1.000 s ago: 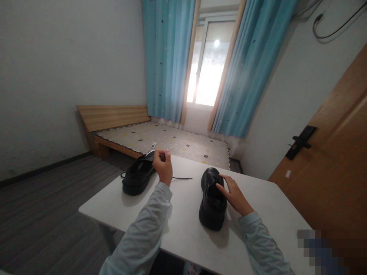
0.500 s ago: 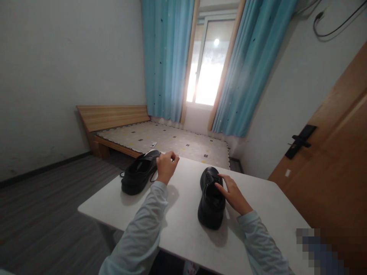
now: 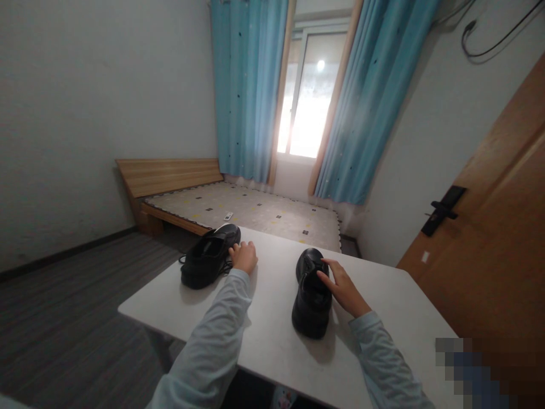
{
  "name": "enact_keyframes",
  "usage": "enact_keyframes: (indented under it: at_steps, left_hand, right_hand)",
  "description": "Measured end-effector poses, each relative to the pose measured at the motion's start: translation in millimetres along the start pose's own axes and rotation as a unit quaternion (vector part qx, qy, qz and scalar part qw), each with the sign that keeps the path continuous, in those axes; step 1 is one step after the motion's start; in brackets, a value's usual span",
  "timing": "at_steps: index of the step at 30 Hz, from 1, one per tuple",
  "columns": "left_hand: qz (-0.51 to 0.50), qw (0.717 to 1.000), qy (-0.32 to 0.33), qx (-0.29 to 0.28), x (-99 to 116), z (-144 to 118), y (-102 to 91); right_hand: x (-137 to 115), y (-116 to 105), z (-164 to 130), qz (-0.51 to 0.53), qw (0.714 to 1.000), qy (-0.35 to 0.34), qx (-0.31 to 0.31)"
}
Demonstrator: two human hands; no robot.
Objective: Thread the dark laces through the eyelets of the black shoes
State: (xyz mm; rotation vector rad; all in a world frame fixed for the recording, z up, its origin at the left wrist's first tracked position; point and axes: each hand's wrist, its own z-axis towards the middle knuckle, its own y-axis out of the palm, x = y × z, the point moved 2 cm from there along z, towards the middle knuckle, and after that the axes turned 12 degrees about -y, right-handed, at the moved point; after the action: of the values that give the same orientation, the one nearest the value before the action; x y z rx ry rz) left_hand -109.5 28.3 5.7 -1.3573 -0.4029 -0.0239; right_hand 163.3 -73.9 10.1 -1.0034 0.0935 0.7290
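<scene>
Two black lace-up shoes rest on a white table [image 3: 272, 318], toes facing away from me. The left shoe [image 3: 200, 267] has loose laces [image 3: 225, 269] hanging along its sides. My left hand [image 3: 244, 258] is low beside that shoe's right side, fingers loosely bent and apart; nothing shows in them. The right shoe [image 3: 313, 312] is nearer the middle of the table. My right hand [image 3: 346, 288] grips it at the opening by the tongue, thumb and forefinger on its upper. The other fingers of this hand are partly hidden.
Beyond the table is a bed [image 3: 255, 213] with a small white object [image 3: 229, 216] on it. Blue curtains [image 3: 251, 91] flank a bright window. A brown door [image 3: 481, 227] with a black handle is on the right. A blurred patch covers the lower right corner.
My left hand has come down and slightly left, from a raised pinch to loosely bent fingers beside the left shoe. My right hand stays at the right shoe.
</scene>
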Motion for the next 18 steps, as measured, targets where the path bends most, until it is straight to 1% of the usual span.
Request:
enact_keyframes:
  at_steps: [2, 3, 5, 6, 8, 10, 12, 13, 15, 16, 18]
  left_hand:
    - [-0.036, 0.999, 0.025, 0.016, 9.2, -0.7, -5.7]
    - [-0.068, 0.996, 0.052, 0.018, 15.1, -1.6, -8.7]
    - [-0.152, 0.978, 0.145, -0.001, 29.6, -6.8, -15.4]
    - [-0.197, 0.958, 0.205, -0.021, 37.8, -12.0, -19.4]
    - [-0.271, 0.908, 0.312, -0.068, 54.1, -27.2, -29.2]
    - [-0.316, 0.862, 0.382, -0.104, 69.1, -46.6, -40.8]
    - [-0.311, 0.834, 0.433, -0.144, 83.0, -66.8, -50.9]
    - [-0.295, 0.82, 0.463, -0.163, 89.4, -76.6, -54.8]
    - [-0.244, 0.802, 0.508, -0.197, 101.0, -93.1, -58.9]
    - [-0.211, 0.8, 0.521, -0.21, 106.1, -99.4, -59.1]
    - [-0.143, 0.811, 0.523, -0.218, 115.1, -107.0, -56.3]
  right_hand:
    - [-0.4, -0.8, 0.1, 0.003, 1.0, -0.002, 0.001]
    - [-0.6, -1.2, 0.1, 0.004, 1.0, -0.003, 0.0]
    - [-1.1, -1.8, -0.2, 0.004, 1.0, -0.008, -0.006]
    - [-1.6, -2.0, -0.4, 0.006, 1.0, -0.012, -0.011]
    - [-2.8, -2.4, -0.9, 0.012, 0.999, -0.021, -0.025]
    - [-3.9, -2.9, -1.3, 0.016, 0.999, -0.025, -0.034]
    - [-4.3, -3.8, -1.4, 0.017, 0.999, -0.022, -0.035]
    - [-4.0, -4.6, -1.3, 0.019, 0.999, -0.02, -0.032]
    - [-2.4, -6.3, -0.9, 0.029, 0.999, -0.02, -0.023]
    - [-1.2, -7.2, -0.7, 0.038, 0.999, -0.02, -0.019]
    - [1.9, -9.1, -0.2, 0.057, 0.998, -0.02, -0.015]
